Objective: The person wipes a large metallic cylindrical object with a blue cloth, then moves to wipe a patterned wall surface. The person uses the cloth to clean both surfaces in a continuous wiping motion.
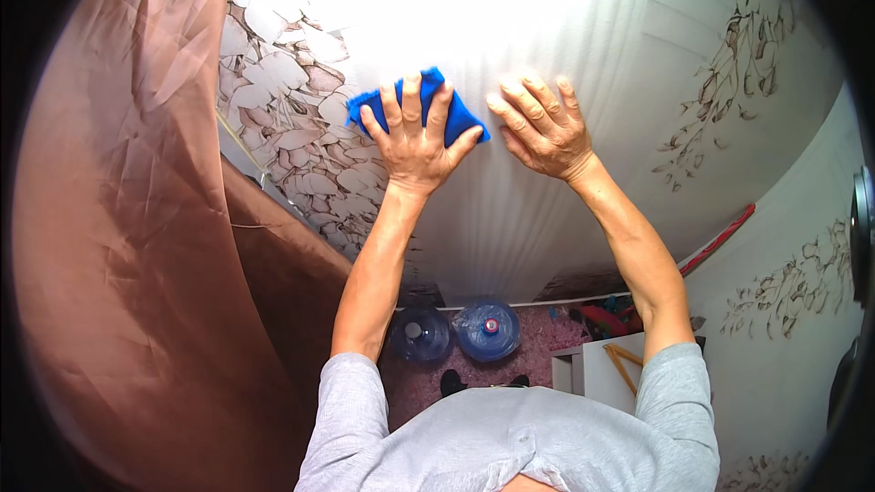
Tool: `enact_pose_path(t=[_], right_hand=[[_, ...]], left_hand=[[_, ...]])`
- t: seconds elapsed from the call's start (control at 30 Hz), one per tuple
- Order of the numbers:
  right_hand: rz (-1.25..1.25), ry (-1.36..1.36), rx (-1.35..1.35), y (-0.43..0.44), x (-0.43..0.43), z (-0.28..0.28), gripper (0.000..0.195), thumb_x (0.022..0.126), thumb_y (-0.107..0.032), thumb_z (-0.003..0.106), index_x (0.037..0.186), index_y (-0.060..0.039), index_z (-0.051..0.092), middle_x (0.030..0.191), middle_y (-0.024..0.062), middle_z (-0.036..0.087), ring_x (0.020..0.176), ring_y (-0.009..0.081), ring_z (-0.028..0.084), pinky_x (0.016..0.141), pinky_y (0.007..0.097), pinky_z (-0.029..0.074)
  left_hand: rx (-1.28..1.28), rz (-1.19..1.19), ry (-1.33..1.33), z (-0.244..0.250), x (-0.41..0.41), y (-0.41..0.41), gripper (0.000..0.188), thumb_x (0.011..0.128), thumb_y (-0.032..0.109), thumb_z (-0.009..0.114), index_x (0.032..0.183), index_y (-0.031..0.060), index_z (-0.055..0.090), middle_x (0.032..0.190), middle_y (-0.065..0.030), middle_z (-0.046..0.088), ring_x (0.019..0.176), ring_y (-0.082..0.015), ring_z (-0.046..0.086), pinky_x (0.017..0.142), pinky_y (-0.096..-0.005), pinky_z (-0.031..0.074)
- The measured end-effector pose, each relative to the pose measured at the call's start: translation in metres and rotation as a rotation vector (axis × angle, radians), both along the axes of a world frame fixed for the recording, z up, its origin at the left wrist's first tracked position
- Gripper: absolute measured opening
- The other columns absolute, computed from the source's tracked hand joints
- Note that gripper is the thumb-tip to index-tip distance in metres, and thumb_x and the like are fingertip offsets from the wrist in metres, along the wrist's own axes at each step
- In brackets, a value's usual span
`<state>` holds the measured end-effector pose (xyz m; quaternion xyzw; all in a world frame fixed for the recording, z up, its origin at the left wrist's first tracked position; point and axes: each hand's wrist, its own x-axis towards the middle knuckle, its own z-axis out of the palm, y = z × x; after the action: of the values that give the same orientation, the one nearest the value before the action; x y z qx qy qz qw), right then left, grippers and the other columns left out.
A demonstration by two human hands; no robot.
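Observation:
My left hand (415, 140) lies with spread fingers on a blue cloth (459, 113), pressing it flat against a pale wall (492, 212) printed with flowers. The cloth shows between the fingers and past both sides of the hand. To the right, my right hand (547, 124) is at the same wall with its fingers slightly bent and a little apart; no object shows in it. Bright glare washes out the wall above both hands. Grey-brown printed blossoms (280, 96) cover the wall left of the cloth.
A brown fabric curtain (137, 219) hangs at the left. Two blue plastic water bottles (487, 333) stand on the reddish floor by the wall's foot. Beside them, lower right, is a white cabinet (601, 362). A red strip (718, 239) runs along the right corner.

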<state>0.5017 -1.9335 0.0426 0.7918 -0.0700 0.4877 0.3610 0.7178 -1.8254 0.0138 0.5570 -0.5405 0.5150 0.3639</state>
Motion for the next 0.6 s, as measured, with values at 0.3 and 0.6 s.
enact_pose_path(t=[0.3,0.6], right_hand=[[-0.002,0.037,-0.036,0.002,-0.003,0.007,0.048,0.091,-0.033,0.069,0.138,-0.0244,0.066,0.146,-0.0003,0.060,0.143,0.0211,0.051,0.128,0.0560,0.015],[-0.120,-0.151,-0.011,-0.007,-0.021,0.074,0.042,0.096,-0.045,0.065,0.134,-0.0271,0.069,0.143,0.0049,0.059,0.140,0.0283,0.050,0.118,0.0574,0.032]], left_hand=[[0.004,0.023,-0.020,-0.009,0.003,-0.004,0.086,0.087,0.079,0.057,0.155,0.0260,0.051,0.167,-0.0158,0.034,0.154,-0.0453,0.025,0.120,-0.0675,0.004],[-0.007,0.003,-0.026,-0.004,0.000,0.000,0.085,0.086,0.077,0.061,0.152,0.0240,0.054,0.166,-0.0156,0.036,0.152,-0.0444,0.028,0.120,-0.0671,0.008]])
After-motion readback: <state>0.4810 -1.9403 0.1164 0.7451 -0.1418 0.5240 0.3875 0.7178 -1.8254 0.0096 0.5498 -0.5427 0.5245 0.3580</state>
